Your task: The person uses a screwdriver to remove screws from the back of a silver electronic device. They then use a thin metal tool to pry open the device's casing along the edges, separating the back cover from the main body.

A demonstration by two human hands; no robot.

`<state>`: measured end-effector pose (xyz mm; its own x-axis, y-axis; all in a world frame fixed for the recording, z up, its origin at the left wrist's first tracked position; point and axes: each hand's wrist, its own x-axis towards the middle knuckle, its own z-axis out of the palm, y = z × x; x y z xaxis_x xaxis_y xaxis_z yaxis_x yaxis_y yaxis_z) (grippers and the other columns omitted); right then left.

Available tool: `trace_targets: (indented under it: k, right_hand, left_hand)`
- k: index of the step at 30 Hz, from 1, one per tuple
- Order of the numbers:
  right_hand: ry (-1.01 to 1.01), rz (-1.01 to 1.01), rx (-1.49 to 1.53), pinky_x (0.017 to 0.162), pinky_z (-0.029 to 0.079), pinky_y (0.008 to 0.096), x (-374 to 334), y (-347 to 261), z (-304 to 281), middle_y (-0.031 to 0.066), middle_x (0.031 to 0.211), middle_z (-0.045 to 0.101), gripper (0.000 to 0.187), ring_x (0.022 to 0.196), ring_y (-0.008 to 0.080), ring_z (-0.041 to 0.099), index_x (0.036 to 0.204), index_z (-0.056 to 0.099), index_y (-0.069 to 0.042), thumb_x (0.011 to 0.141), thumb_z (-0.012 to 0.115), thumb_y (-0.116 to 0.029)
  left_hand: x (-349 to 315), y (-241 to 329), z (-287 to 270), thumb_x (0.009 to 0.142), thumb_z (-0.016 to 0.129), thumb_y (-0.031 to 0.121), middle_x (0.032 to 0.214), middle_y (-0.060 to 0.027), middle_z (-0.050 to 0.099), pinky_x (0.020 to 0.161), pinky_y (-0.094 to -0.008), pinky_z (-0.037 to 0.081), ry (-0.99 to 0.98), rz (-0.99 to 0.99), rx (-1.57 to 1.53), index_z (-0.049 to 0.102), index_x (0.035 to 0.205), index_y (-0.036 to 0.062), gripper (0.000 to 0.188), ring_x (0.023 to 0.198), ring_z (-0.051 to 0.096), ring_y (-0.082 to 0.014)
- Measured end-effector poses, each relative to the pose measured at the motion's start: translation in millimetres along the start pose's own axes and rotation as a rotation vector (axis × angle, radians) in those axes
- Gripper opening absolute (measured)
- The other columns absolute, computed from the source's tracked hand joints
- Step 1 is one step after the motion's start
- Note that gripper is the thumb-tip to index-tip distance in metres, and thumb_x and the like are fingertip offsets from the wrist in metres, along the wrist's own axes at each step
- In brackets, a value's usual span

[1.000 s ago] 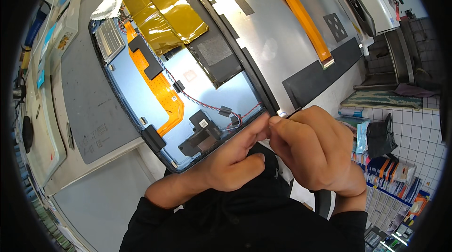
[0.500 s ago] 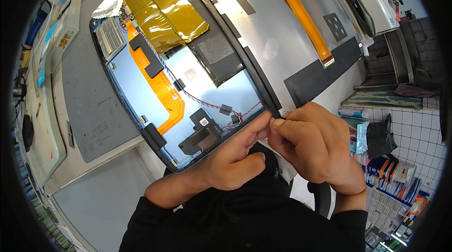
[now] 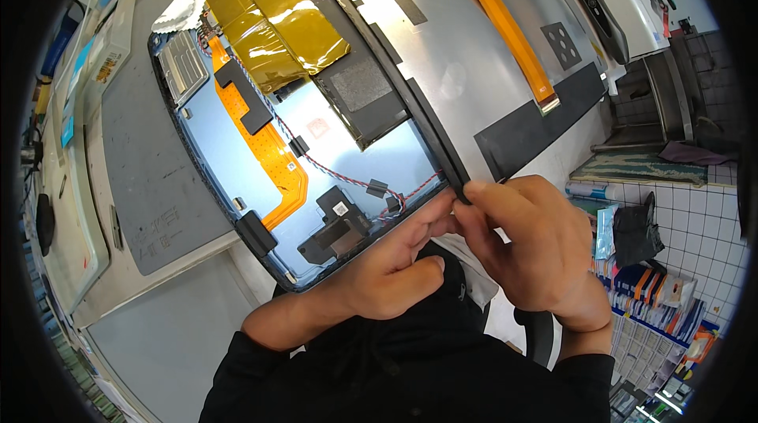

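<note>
An opened tablet lies before me, its blue back housing [image 3: 213, 139] tilted over the table's edge. Inside it sit a foil-wrapped battery [image 3: 276, 28], an orange flex cable [image 3: 272, 150], twisted thin wires and a black speaker [image 3: 339, 225]. Along its right side runs a narrow black strip [image 3: 430, 135], beside the silver-backed screen panel [image 3: 466, 52]. My left hand [image 3: 403, 265] grips the housing's near corner, fingers curled at its edge and partly hidden. With thumb and forefinger, my right hand [image 3: 529, 241] pinches the strip's near end.
A grey mat [image 3: 150, 154] covers the table at left, with a small metal tool [image 3: 116, 225] and a pale tray [image 3: 83, 225] beside it. A white cloth [image 3: 181, 4] touches the housing's far corner. A dark handheld device [image 3: 596, 0] lies beyond the screen panel.
My right thumb and forefinger have shifted slightly and now sit over the strip's end, with the fingers less curled. The left hand stays at the corner; the housing has barely moved.
</note>
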<state>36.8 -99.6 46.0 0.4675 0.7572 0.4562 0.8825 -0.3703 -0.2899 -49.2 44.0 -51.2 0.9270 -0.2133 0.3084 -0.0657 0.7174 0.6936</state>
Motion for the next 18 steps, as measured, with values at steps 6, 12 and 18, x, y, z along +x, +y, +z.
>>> trace_targets:
  k: [6,12,18]
  right_hand:
    - [-0.081,-0.109,-0.087,0.050,0.048,0.0295,1,-3,-5,0.0100,0.076,0.059,0.030,0.061,0.0224,0.060,0.100,0.063,0.004,0.073,0.074,0.007]
    - [-0.088,-0.071,-0.142,0.048,0.048,0.0297,5,-12,-5,0.0114,0.075,0.058,0.025,0.060,0.0225,0.060,0.095,0.061,0.008,0.073,0.072,0.008]
    - [-0.102,0.004,-0.130,0.048,0.049,0.0292,6,-15,-2,0.0116,0.073,0.057,0.021,0.058,0.0222,0.059,0.089,0.056,0.003,0.075,0.072,0.008]
  left_hand:
    - [-5,3,0,0.085,0.039,-0.012,0.155,-0.0175,0.024,0.115,-0.0361,0.023,0.027,-0.076,-0.013,0.006,0.151,-0.0084,0.074,0.143,0.028,-0.0276]
    - [-5,3,0,0.086,0.041,-0.013,0.156,-0.0174,0.023,0.117,-0.0365,0.020,0.009,-0.071,0.026,0.006,0.151,-0.0071,0.075,0.145,0.024,-0.0259]
    - [-8,-12,-4,0.085,0.041,-0.013,0.156,-0.0183,0.023,0.118,-0.0374,0.016,-0.020,0.102,-0.028,0.007,0.151,-0.0071,0.075,0.146,0.022,-0.0248]
